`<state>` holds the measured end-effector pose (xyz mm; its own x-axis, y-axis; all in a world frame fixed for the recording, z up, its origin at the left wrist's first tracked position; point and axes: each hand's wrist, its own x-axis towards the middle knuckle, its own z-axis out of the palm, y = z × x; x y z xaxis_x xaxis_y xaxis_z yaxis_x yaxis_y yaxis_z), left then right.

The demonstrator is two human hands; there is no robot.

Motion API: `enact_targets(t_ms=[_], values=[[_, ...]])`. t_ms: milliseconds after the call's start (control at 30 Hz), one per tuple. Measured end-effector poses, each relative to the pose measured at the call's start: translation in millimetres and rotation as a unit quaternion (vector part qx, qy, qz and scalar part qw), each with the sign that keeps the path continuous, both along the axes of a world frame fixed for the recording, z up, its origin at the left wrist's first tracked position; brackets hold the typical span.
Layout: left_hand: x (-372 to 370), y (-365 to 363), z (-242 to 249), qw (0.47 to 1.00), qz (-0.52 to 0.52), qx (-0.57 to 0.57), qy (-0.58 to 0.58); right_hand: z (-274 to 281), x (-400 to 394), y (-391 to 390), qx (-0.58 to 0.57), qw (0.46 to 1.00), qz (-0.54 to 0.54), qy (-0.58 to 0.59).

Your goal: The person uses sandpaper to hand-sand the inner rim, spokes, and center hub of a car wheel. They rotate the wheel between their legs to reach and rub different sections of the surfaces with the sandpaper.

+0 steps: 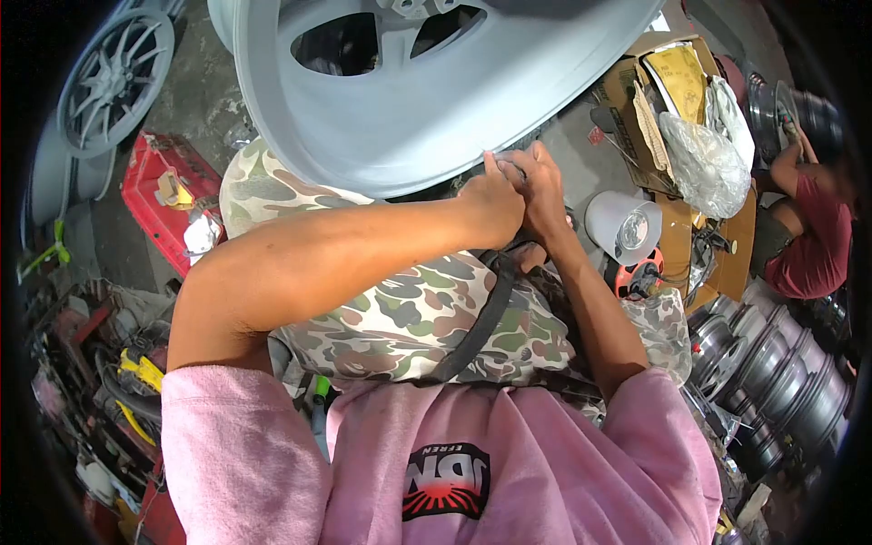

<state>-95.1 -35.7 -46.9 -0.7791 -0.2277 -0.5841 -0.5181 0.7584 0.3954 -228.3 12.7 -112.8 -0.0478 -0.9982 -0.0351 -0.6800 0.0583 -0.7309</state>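
Observation:
A large pale grey car wheel is tilted up in front of my knees, with openings between its spokes near the top of the view. My left hand is closed at the wheel's lower right rim, its thumb and finger pressed near the edge. Right beside it, touching, my right hand is closed with bent fingers. Whatever lies between the fingers of either hand is hidden or too small to name. Below both hands are my camouflage trousers and a dark strap.
Another grey spoked wheel stands at upper left, near a red plastic tray. To the right are a white container, a cardboard box with plastic bags, and stacked metal wheels. A person in a red shirt crouches at far right.

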Motion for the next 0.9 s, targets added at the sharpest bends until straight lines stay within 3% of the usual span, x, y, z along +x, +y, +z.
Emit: enact_targets(t_ms=[133, 233, 333, 400, 500, 533, 567, 633, 767, 833, 867, 900], values=[[5, 1, 4, 0.999, -0.03, -0.029, 0.013, -2, 0, 1, 0.002, 1.0, 0.008, 0.027], [2, 6, 0, 0.999, 0.014, -0.01, -0.03, -3, -1, -2, -0.007, 1.0, 0.021, 0.021], [5, 13, -32, 0.994, 0.085, -0.053, 0.046, -4, 4, -11, -0.02, 1.0, -0.001, 0.014], [5, 15, -46, 0.996, 0.038, -0.057, 0.054, -1, 2, -7, -0.013, 1.0, 0.012, 0.016], [6, 16, -36, 0.993, 0.06, -0.069, 0.071, 2, 2, -8, 0.002, 1.0, 0.016, 0.014], [2, 3, -28, 0.999, -0.005, -0.034, 0.022, 4, 3, -12, -0.004, 1.0, 0.011, 0.006], [2, 1, -27, 0.999, -0.001, -0.037, 0.021, 1, 2, -13, -0.007, 1.0, 0.015, 0.005], [5, 2, -30, 0.997, -0.015, -0.047, 0.06, -2, 2, -14, -0.043, 0.998, 0.029, 0.022], [2, 11, -31, 0.996, -0.016, -0.083, 0.029, 5, 0, -9, 0.023, 0.999, 0.033, 0.033], [1, 0, -36, 0.998, 0.061, 0.001, 0.027, 5, 4, -18, 0.033, 0.999, 0.012, 0.016], [4, 4, -41, 0.994, -0.025, -0.091, 0.057, 5, 3, -16, 0.032, 0.999, 0.013, 0.014], [4, 6, -43, 0.994, -0.023, -0.096, 0.056, 5, 1, -14, 0.037, 0.999, 0.028, 0.029]])
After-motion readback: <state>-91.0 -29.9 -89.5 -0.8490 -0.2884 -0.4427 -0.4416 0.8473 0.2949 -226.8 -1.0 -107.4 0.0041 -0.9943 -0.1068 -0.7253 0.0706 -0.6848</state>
